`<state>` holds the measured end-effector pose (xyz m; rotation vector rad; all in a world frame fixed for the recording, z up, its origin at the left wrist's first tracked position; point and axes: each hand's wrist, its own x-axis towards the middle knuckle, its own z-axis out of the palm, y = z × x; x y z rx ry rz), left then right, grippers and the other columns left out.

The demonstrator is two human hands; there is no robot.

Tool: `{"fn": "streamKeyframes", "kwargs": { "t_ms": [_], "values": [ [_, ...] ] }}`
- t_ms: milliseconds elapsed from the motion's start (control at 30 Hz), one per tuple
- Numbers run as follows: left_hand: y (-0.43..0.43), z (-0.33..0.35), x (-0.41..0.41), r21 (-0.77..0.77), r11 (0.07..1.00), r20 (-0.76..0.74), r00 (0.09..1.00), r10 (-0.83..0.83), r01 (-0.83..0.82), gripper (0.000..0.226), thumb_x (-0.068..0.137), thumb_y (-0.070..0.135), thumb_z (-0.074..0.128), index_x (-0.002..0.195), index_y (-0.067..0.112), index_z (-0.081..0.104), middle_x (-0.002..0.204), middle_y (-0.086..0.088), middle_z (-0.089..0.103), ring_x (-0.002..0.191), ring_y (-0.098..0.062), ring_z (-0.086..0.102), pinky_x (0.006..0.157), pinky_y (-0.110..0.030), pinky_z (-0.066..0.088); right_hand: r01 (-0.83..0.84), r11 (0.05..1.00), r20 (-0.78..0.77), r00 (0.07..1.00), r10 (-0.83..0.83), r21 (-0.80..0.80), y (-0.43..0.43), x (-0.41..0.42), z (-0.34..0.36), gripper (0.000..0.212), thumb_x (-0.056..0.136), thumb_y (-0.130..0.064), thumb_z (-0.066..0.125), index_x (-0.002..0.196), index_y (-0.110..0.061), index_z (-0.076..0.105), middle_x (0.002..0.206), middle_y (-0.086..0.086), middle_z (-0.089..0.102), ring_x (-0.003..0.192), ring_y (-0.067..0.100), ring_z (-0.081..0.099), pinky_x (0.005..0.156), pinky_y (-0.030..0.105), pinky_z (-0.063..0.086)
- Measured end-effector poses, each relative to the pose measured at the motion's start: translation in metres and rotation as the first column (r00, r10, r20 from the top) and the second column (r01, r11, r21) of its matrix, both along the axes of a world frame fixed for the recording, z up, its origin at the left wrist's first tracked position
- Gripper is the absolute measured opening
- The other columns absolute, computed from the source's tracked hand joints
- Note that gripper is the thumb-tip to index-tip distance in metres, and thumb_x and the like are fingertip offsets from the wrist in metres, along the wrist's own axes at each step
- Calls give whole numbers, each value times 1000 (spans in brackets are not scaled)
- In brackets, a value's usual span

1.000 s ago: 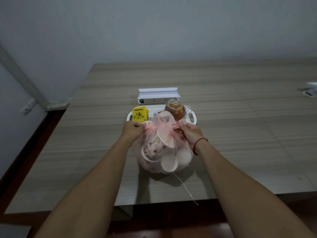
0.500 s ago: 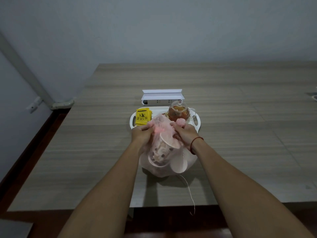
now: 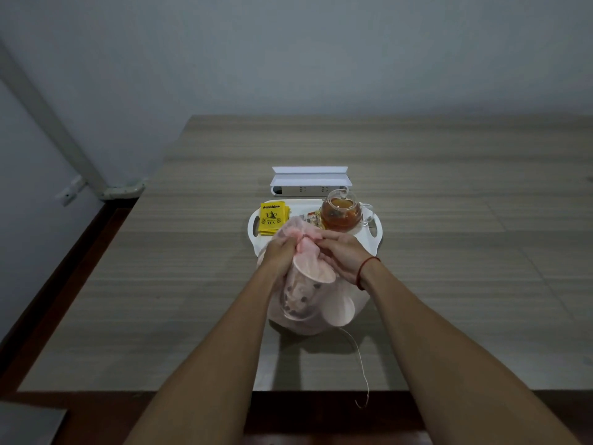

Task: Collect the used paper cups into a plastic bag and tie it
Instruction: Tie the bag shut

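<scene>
A pink see-through plastic bag [image 3: 316, 319] stands on the wooden table [image 3: 179, 284], stuffed with used paper cups [image 3: 308, 281]. My left hand [image 3: 278, 255] and my right hand [image 3: 343, 253] meet at the top of the bag. Both pinch the gathered pink neck [image 3: 303, 240] between their fingers. A thin pink string [image 3: 361, 364] trails from the bag over the table's near edge.
Behind the bag sits a white tray [image 3: 373, 242] with yellow tea packets [image 3: 271, 218], a glass teapot of amber tea [image 3: 340, 213] and small wrapped sweets. A white open box [image 3: 309, 181] lies beyond the tray. The table's left edge borders a dark floor.
My hands, earlier apart and pulling the bag's ends sideways, have come together at the bag's neck. The bag's top is bunched tighter.
</scene>
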<state>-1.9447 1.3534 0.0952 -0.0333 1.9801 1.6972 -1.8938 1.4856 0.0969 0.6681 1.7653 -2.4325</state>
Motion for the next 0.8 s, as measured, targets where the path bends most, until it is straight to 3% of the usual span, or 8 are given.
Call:
{"fn": "streamKeyframes", "kwargs": {
  "t_ms": [100, 167, 233, 367, 467, 567, 667, 800],
  "values": [
    [3, 4, -1, -17, 999, 6, 999, -44, 44, 24, 100, 17, 45, 89, 12, 66, 84, -6, 68, 70, -12, 66, 54, -18, 51, -55, 982, 23, 998, 52, 180, 1, -8, 3, 15, 89, -10, 62, 83, -18, 72, 85, 9, 70, 80, 21, 64, 78, 35, 57],
    [3, 3, -3, -47, 999, -76, 997, -21, 17, 24, 100, 17, 47, 97, 9, 69, 96, -5, 70, 86, -14, 65, 66, -16, 53, -47, 978, 51, 998, 38, 203, 2, -11, 6, 19, 88, -9, 62, 71, -14, 68, 67, 5, 65, 65, 16, 58, 63, 28, 52],
    [3, 0, -4, -47, 998, -146, 989, 32, -39, 31, 101, 20, 47, 114, 3, 69, 111, -12, 70, 98, -20, 65, 82, -26, 52, -26, 975, 96, 995, 5, 221, 1, -12, 5, 23, 91, -11, 59, 69, -13, 64, 61, 3, 58, 57, 15, 52, 55, 23, 46],
    [5, -1, -1, -27, 998, -161, 986, 52, -57, 28, 99, 13, 44, 111, 7, 69, 106, -12, 71, 91, -20, 62, 87, -34, 51, -11, 967, 179, 983, -36, 254, -3, -9, -5, 22, 94, -16, 52, 74, -12, 61, 55, 4, 45, 35, 10, 36, 37, 16, 31],
    [8, -1, 0, -32, 999, -138, 990, 9, -13, 34, 96, 10, 42, 120, 10, 66, 117, -12, 69, 101, -24, 64, 94, -37, 52, 4, 965, 217, 974, -63, 263, -7, -7, -3, 15, 89, -15, 53, 77, -13, 60, 54, 5, 42, 27, 6, 31, 33, 13, 26],
    [9, 4, 4, 0, 998, -132, 989, -69, 70, 34, 97, 13, 45, 124, 11, 64, 121, -11, 67, 113, -27, 63, 97, -40, 52, 30, 951, 241, 964, -108, 308, -8, -10, 3, 21, 85, -17, 59, 64, -15, 55, 52, 3, 41, 29, 8, 32, 33, 12, 24],
    [12, 1, 3, 54, 994, -102, 991, -86, 92, 26, 94, 16, 53, 120, 16, 58, 117, -15, 67, 107, -29, 66, 88, -38, 56, 58, 929, 258, 953, -161, 365, -6, -11, 6, 21, 81, -9, 59, 61, -15, 55, 54, 4, 47, 43, 15, 41, 38, 17, 29],
    [14, 3, 0, 105, 992, 16, 997, -74, 72, 31, 91, 15, 62, 118, 15, 48, 102, -8, 65, 81, -14, 65, 63, -22, 56, 69, 957, 166, 979, -119, 282, -4, -7, 2, 33, 81, -3, 52, 54, -16, 66, 56, 2, 60, 55, 16, 53, 50, 20, 42]
  ]
}}
